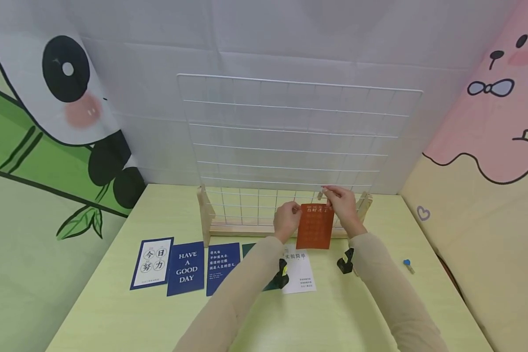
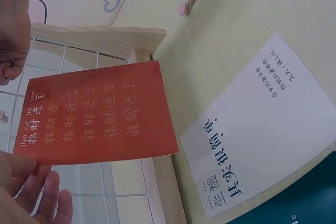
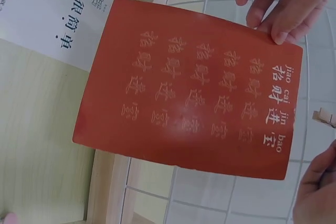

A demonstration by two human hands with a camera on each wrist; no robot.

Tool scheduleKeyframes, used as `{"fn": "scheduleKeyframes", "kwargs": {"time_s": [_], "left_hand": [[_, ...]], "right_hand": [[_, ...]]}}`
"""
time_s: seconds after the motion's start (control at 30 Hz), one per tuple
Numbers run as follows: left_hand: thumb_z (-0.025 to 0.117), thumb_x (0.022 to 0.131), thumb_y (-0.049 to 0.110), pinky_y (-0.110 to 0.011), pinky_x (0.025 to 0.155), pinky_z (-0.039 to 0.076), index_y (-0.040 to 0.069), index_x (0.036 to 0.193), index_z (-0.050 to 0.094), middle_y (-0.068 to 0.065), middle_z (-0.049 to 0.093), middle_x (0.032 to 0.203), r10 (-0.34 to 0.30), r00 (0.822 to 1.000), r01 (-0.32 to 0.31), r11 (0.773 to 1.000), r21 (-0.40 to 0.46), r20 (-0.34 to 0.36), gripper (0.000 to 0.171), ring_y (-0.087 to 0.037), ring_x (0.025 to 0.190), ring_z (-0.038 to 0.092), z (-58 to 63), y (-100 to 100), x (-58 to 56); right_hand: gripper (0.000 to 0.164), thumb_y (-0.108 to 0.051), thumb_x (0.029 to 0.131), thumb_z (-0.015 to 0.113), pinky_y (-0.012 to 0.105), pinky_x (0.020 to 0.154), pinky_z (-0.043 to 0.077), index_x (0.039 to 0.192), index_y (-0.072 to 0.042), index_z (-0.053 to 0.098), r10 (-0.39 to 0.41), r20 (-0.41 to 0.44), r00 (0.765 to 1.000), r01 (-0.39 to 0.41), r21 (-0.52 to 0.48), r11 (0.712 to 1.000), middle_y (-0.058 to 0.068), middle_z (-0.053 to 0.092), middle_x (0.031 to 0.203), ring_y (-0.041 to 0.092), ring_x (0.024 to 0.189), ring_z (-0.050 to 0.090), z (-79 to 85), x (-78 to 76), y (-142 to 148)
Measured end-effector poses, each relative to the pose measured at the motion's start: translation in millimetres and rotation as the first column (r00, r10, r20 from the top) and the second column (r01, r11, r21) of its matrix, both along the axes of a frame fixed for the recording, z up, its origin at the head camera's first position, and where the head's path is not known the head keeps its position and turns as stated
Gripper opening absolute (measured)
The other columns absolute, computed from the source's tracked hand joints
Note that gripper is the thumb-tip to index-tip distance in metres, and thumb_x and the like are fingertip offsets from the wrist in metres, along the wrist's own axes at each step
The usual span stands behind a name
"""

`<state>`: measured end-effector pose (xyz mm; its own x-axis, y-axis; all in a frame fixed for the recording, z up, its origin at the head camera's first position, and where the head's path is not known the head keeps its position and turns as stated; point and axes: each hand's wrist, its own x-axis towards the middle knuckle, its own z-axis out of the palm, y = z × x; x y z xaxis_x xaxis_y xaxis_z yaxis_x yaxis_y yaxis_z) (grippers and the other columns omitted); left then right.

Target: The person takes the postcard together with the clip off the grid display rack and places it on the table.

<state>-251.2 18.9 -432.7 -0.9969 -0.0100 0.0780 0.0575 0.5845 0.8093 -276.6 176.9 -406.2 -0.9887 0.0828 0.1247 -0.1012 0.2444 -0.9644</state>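
Observation:
A red card (image 1: 315,227) with light lettering hangs upright in front of the white wire grid (image 1: 268,188). My left hand (image 1: 287,221) pinches its upper left corner, thumb on the front face in the right wrist view. Beside the card's upper right corner is my right hand (image 1: 341,205), its fingers curled. Just below those fingertips a small wooden clothespin (image 1: 320,195) points downward, apart from the card. My right fingers appear to pinch its upper end, which the wrist views cut off. The clothespin (image 3: 325,117) shows past the card's top edge.
A row of cards lies on the table: a white blue-bordered card (image 1: 152,264), blue cards, a green card and a white card (image 1: 300,274). Loose clothespins (image 2: 189,2) lie at the right. Wooden feet (image 1: 206,215) support the grid before a white backdrop.

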Motion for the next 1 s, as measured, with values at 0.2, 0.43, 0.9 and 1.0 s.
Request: {"fn": "scheduleKeyframes", "kwargs": {"time_s": [0.2, 0.43, 0.9, 1.0], "left_hand": [[0.057, 0.086, 0.014, -0.024, 0.052, 0.043, 0.008, 0.091, 0.063, 0.0, 0.059, 0.078, -0.008, 1.0, 0.008, 1.0, 0.021, 0.014, 0.01, -0.013, 0.067, 0.054, -3.9, -2.8, 0.4], [0.056, 0.087, 0.013, -0.023, 0.056, 0.044, 0.007, 0.093, 0.063, 0.001, 0.057, 0.078, -0.04, 0.998, 0.037, 0.997, 0.065, 0.05, 0.011, -0.012, 0.069, 0.053, -7.8, -4.2, 0.1], [0.057, 0.084, 0.006, -0.023, 0.057, 0.048, 0.0, 0.094, 0.063, -0.003, 0.06, 0.073, -0.08, 0.984, 0.032, 0.956, 0.291, 0.157, 0.013, -0.013, 0.066, 0.057, -12.9, -5.2, 9.4], [0.057, 0.085, 0.006, -0.027, 0.06, 0.05, -0.001, 0.095, 0.062, -0.004, 0.06, 0.074, -0.093, 0.978, 0.02, 0.935, 0.354, 0.189, 0.014, -0.019, 0.07, 0.059, -14.4, -5.2, 12.9]], "right_hand": [[0.029, -0.02, 0.088, 0.056, 0.026, 0.044, 0.039, 0.108, 0.001, 0.061, 0.057, -0.011, 0.998, -0.058, -0.019, 0.998, 0.017, 0.051, 0.063, 0.017, 0.05, 0.043, -0.4, 2.3, 5.7], [0.03, -0.019, 0.087, 0.057, 0.021, 0.046, 0.041, 0.108, 0.003, 0.06, 0.087, 0.006, 0.996, -0.087, -0.026, 0.996, 0.018, 0.051, 0.064, 0.017, 0.052, 0.044, -1.5, 5.2, 10.7], [0.034, -0.017, 0.089, 0.054, 0.02, 0.045, 0.036, 0.111, 0.008, 0.055, 0.183, 0.065, 0.981, -0.184, 0.007, 0.983, 0.011, 0.049, 0.063, 0.01, 0.052, 0.041, 4.6, 17.7, 25.5], [0.034, -0.018, 0.089, 0.053, 0.02, 0.046, 0.037, 0.11, 0.008, 0.055, 0.217, 0.072, 0.973, -0.221, 0.048, 0.974, 0.011, 0.047, 0.063, 0.01, 0.052, 0.04, 4.8, 20.9, 31.3]]}}
